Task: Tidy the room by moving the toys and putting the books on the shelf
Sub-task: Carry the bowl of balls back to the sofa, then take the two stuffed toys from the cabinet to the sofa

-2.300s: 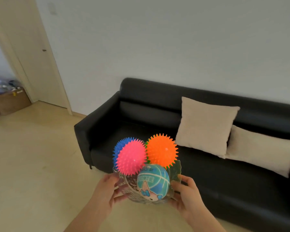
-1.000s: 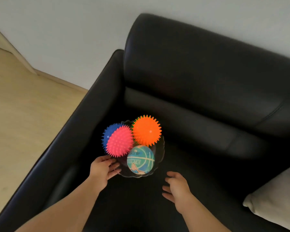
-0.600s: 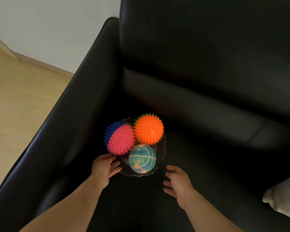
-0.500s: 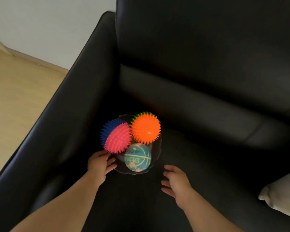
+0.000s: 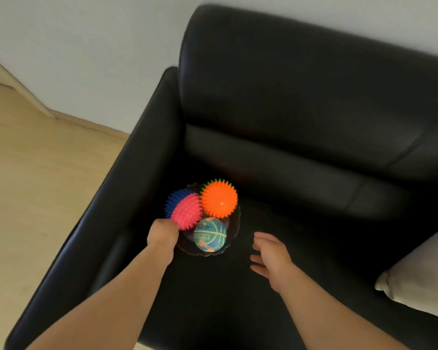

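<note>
Sitting on the sofa (image 5: 301,286), the bowl (image 5: 229,245) of toy balls (image 5: 219,198) touches the left hand (image 5: 162,236), whose fingers are hidden, so I cannot tell their grip; the right hand (image 5: 271,253) hangs just beside it, fingers apart. A left-finger bump could spill the heaped pink ball (image 5: 186,210).

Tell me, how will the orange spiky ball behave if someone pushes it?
The orange spiky ball is round and only rests against the pink spiky ball and the teal printed ball, so it would probably roll away. Its thin spikes look soft and would likely bend and catch rather than slide.
</note>
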Available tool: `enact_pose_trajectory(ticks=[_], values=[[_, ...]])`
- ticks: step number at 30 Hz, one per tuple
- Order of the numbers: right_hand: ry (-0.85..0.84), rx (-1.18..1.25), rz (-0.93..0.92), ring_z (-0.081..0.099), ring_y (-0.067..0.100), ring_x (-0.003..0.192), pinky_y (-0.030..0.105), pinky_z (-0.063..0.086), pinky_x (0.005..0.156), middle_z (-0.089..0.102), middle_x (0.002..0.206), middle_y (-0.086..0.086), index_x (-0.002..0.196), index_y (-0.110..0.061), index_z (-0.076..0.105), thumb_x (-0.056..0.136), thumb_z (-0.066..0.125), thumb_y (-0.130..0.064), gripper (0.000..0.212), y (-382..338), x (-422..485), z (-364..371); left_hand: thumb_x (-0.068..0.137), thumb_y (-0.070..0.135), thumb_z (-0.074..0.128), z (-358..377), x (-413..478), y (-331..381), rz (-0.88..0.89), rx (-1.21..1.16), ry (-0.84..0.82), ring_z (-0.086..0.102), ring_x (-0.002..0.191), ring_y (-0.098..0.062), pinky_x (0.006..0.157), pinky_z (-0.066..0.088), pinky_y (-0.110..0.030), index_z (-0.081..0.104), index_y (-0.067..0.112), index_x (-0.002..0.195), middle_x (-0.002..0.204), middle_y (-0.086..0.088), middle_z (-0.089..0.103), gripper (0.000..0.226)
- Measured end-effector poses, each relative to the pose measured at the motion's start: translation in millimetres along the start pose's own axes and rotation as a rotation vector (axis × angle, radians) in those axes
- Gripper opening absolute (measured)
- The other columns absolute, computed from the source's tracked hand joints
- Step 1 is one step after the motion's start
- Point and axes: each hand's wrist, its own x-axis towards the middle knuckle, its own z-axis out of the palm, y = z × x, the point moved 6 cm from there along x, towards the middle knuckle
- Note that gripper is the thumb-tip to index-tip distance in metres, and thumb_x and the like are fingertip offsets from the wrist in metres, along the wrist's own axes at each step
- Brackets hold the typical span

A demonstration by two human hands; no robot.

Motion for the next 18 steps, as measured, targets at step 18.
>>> enact_pose_trajectory(ticks=[18], values=[[0.149,0.720,-0.288,0.055,0.024,0.108,0.037,0.048,0.087,0.056,0.118,0.006,0.127,-0.013,0.049,0.096,0.050,-0.019,0.032,124.0,-289.5,-122.1,0.096,0.012,0.047,-44.9,-345.8,-11.2,0.359,-0.008,-0.648,0.056,0.114,-0.025,0.091,0.043,-0.037,0.054,0.008,0.123,0.117,-0.011,0.061,0.027]])
